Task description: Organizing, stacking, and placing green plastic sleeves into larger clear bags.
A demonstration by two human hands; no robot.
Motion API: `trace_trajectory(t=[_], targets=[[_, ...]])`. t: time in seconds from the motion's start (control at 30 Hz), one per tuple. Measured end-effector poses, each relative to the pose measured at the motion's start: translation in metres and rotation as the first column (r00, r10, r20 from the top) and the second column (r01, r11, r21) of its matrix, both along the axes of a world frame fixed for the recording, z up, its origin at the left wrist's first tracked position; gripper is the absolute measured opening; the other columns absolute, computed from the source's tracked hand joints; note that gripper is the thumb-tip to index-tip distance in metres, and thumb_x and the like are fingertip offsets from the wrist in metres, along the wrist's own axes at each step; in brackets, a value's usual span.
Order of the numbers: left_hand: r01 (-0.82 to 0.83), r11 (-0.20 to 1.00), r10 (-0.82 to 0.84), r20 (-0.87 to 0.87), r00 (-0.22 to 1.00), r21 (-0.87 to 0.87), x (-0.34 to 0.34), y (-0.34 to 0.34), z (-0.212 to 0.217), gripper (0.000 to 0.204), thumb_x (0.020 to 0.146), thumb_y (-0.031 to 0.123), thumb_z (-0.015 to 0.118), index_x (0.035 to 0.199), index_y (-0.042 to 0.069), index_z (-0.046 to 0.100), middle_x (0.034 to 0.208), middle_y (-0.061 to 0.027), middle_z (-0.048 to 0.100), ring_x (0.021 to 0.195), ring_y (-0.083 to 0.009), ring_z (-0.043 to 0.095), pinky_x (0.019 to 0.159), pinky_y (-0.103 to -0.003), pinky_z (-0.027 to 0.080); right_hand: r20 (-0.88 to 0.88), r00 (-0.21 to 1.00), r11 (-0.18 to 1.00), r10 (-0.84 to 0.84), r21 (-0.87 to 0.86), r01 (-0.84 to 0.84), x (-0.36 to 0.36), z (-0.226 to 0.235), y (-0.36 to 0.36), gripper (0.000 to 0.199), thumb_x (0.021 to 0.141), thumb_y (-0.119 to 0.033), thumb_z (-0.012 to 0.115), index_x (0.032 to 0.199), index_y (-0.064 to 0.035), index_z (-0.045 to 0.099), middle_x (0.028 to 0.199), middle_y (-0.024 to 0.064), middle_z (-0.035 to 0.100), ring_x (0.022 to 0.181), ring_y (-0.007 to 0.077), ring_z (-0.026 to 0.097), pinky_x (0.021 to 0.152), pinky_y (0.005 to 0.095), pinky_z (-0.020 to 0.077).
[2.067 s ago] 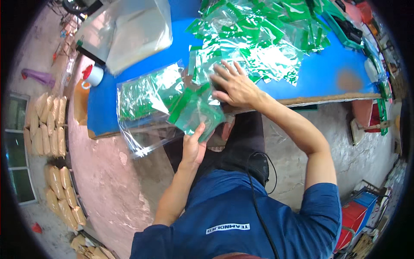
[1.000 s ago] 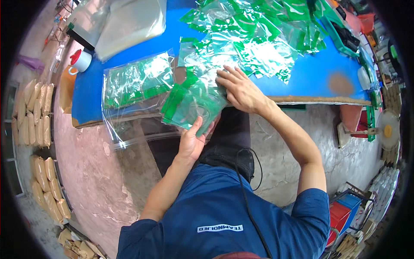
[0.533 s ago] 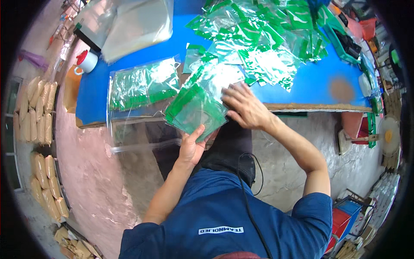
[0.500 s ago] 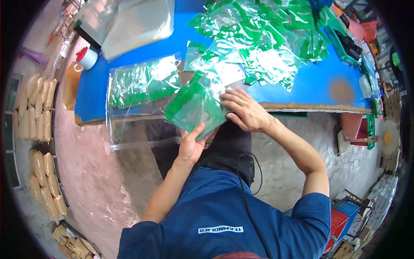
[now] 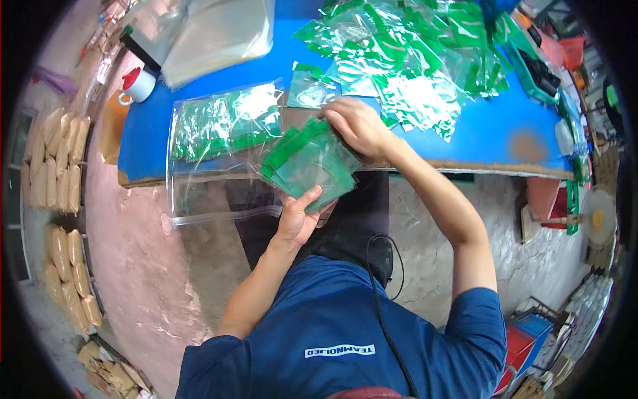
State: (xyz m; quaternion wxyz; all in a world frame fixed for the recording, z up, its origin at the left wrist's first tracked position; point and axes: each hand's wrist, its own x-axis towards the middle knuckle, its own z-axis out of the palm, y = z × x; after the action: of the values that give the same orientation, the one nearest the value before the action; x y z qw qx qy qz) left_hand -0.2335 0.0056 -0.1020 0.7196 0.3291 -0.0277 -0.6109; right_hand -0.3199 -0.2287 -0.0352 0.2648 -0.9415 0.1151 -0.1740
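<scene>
My left hand (image 5: 299, 219) holds a stack of small green-and-clear plastic packets (image 5: 307, 165) from below, just off the near edge of the blue table (image 5: 478, 136). My right hand (image 5: 355, 126) rests on the stack's top right corner, fingers pinching a packet there. A large clear bag (image 5: 222, 130) holding more green packets lies on the table to the left and hangs over the edge. A heap of loose green packets (image 5: 412, 60) covers the table's far middle.
A white jug with a red cap (image 5: 136, 85) stands at the table's left end beside a pile of clear bags (image 5: 212, 33). Tan sacks (image 5: 56, 166) line the floor on the left. Red and blue crates (image 5: 531, 346) sit lower right.
The stack of green packets has come toward me off the table edge. My right hand slid from the table's packets onto the stack's top.
</scene>
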Motion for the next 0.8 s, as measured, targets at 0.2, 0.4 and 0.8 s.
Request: trace_trajectory(t=[0.2, 0.4, 0.8], targets=[[-0.017, 0.998, 0.015, -0.027, 1.0, -0.055, 0.01, 0.024, 0.008, 0.049, 0.092, 0.001, 0.063, 0.138, 0.003, 0.046, 0.131, -0.011, 0.058, 0.121, -0.0267, 0.059, 0.103, -0.046, 0.051, -0.078, 0.991, 0.983, 0.108, -0.142, -0.118, -0.014, -0.024, 0.003, 0.034, 0.103, -0.028, 0.048, 0.125, -0.0056, 0.061, 0.14, 0.0132, 0.056, 0.14, 0.0405, 0.038, 0.116, 0.0515, 0.0284], [-0.074, 0.997, 0.075, 0.046, 0.996, -0.027, 0.01, 0.018, 0.0, 0.049, 0.093, 0.003, 0.063, 0.138, 0.004, 0.047, 0.132, -0.0108, 0.059, 0.123, -0.0257, 0.058, 0.107, -0.045, 0.047, 0.059, 0.995, 0.997, 0.078, 0.007, -0.078, -0.052, -0.017, 0.057, 0.02, 0.091, -0.011, 0.062, 0.11, -0.0044, 0.063, 0.123, 0.0124, 0.063, 0.121, 0.0372, 0.055, 0.1, 0.0442, 0.0448], [-0.048, 0.999, 0.047, 0.045, 0.998, 0.023, 0.004, 0.016, -0.009, 0.042, 0.091, 0.004, 0.063, 0.132, 0.004, 0.053, 0.126, -0.0099, 0.063, 0.117, -0.0248, 0.062, 0.107, -0.044, 0.047, 0.008, 0.946, 0.848, -0.325, -0.44, 0.295, -0.017, -0.026, -0.001, 0.042, 0.098, -0.035, 0.054, 0.126, -0.0034, 0.057, 0.135, 0.018, 0.056, 0.134, 0.043, 0.042, 0.111, 0.0573, 0.0315]])
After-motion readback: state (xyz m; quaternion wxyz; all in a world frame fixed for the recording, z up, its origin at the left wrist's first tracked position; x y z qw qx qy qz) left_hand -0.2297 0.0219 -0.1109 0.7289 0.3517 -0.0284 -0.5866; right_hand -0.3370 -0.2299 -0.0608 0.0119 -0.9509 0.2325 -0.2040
